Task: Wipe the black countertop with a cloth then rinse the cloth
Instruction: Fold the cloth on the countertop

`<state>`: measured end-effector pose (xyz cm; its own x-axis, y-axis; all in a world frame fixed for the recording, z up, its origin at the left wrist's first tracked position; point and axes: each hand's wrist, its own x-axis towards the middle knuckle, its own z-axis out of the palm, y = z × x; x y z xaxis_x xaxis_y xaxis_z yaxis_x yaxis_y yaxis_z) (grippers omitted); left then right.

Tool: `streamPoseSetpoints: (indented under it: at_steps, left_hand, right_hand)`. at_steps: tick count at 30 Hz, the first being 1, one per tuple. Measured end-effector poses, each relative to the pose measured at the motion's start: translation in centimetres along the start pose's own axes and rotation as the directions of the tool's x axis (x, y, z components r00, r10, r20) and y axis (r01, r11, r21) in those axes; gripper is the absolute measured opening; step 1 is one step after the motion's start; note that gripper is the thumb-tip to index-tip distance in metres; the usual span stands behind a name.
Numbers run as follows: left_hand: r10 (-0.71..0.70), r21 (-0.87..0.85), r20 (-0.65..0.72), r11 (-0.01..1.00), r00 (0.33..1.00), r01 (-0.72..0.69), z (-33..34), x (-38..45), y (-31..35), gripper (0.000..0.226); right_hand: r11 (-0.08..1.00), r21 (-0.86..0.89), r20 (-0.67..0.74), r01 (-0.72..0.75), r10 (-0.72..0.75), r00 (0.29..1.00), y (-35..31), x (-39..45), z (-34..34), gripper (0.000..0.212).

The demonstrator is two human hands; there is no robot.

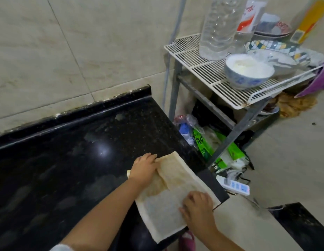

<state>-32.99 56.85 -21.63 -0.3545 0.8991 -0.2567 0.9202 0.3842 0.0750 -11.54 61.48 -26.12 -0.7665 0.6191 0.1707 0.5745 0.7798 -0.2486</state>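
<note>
Lower centre of the frame: your left hand (144,169) and right hand (197,205) each pinch the stained cloth (168,196), spread over the black table (67,160) edge. It looks soft, limp, light; hold by folded edges.

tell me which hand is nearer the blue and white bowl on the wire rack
Right. The right hand lies below the blue and white bowl; the left hand is farther left.
</note>
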Motion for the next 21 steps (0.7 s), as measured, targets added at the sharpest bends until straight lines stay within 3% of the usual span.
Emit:
streamPoseSetpoints:
  at_steps: [5, 6, 8, 12, 14, 16, 19, 21]
  left_hand:
    - [0.058, 0.041, -0.015, 0.997, 0.998, -0.057, -0.2, 0.3, -0.3, 0.033]
    - [0.111, 0.051, -0.077, 0.993, 0.991, -0.107, -0.3, 0.4, -0.5, 0.029]
    - [0.151, 0.145, -0.055, 0.979, 0.987, -0.142, -0.3, 0.5, -0.8, 0.032]
    - [0.192, 0.136, -0.080, 0.974, 0.978, -0.180, -0.2, 1.3, -1.2, 0.046]
    - [0.236, 0.143, -0.074, 0.964, 0.969, -0.224, -1.2, 1.4, -1.3, 0.037]
    - [0.299, 0.148, -0.131, 0.949, 0.945, -0.280, -2.1, 1.4, -1.7, 0.011]
    - [0.297, 0.139, -0.162, 0.951, 0.941, -0.276, -2.9, 1.3, -2.8, 0.034]
    - [0.252, 0.086, -0.216, 0.967, 0.943, -0.239, -3.8, 0.8, -3.5, 0.036]
  right_hand:
    - [0.994, 0.020, -0.037, 0.106, -0.105, 0.994, 1.2, 0.0, 0.6, 0.009]
    - [0.994, 0.032, -0.035, 0.108, -0.107, 0.994, 1.4, 0.1, 0.7, 0.012]
    - [0.994, 0.044, -0.029, 0.097, -0.096, 0.995, 1.6, 0.2, 0.9, 0.021]
    - [0.994, -0.045, 0.033, 0.102, -0.101, 0.994, 1.0, 1.4, 0.7, 0.035]
    - [0.988, -0.075, 0.048, 0.136, -0.132, 0.990, 0.6, 1.7, 0.8, 0.039]
    - [0.987, -0.056, 0.053, 0.154, -0.151, 0.987, 0.4, 1.9, 0.6, 0.040]
    - [0.986, -0.005, 0.009, 0.164, -0.164, 0.986, 0.6, 3.2, -0.9, 0.022]
    - [0.985, 0.096, -0.020, 0.146, -0.144, 0.989, 1.0, 4.9, -2.4, 0.018]
